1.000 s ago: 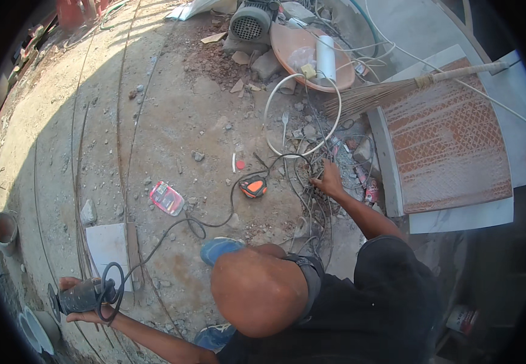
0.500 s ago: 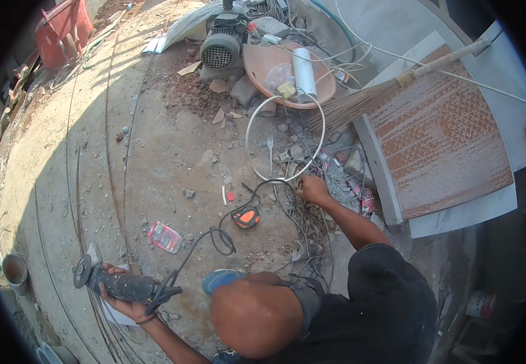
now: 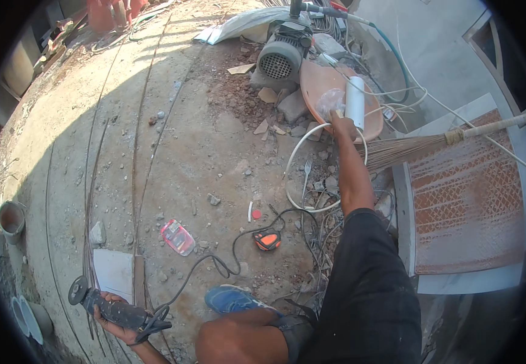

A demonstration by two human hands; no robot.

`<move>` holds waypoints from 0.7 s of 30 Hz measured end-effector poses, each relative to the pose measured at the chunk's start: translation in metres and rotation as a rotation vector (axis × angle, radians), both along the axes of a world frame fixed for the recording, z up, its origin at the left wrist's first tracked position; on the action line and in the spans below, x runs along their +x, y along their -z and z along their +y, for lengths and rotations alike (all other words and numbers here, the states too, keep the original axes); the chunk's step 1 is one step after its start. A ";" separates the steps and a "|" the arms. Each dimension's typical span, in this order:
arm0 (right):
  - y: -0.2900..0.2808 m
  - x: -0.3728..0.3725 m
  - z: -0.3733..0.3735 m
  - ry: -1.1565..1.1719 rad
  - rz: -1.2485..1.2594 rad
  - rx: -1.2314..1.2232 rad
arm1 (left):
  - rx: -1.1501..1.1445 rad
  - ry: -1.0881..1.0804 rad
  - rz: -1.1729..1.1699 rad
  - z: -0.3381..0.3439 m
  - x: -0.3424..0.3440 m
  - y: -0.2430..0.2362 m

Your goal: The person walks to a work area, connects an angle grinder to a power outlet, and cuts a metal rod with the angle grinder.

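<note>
My left hand (image 3: pixel 116 321) is wrapped round the body of a dark, dust-covered angle grinder (image 3: pixel 123 312), whose disc (image 3: pixel 78 290) points left. The grinder's black cord (image 3: pixel 214 258) runs across the ground towards the cables at right. My right arm stretches forward to the rim of an orange basin (image 3: pixel 317 82). There my right hand (image 3: pixel 344 127) is closed over a small beige socket block (image 3: pixel 335 114), mostly hidden by the fingers. Beside it stands a white cylinder (image 3: pixel 355 100). A white cable (image 3: pixel 293 158) loops below the hand.
A grey electric motor (image 3: pixel 281 51) stands behind the basin. A straw broom (image 3: pixel 408 148) leans across a dusty tile panel (image 3: pixel 469 200) at right. An orange-and-black tape measure (image 3: pixel 267 241), a fork (image 3: pixel 306 173) and a pink-and-clear package (image 3: pixel 178 237) lie on the ground. Long rods (image 3: pixel 135 151) run along the left.
My right hand has moved forward from the tangled cables on the ground to the socket block at the basin. The left hand keeps hold of the grinder. The view has shifted.
</note>
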State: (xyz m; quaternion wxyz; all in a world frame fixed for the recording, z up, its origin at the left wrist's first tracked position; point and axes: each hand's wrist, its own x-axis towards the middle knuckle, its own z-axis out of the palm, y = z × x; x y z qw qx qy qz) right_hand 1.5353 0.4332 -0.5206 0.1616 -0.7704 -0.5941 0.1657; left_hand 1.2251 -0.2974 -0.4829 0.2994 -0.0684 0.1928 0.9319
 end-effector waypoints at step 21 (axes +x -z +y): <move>0.007 0.074 -0.287 -0.467 -0.088 0.483 | 0.058 0.127 -0.051 0.032 -0.031 0.032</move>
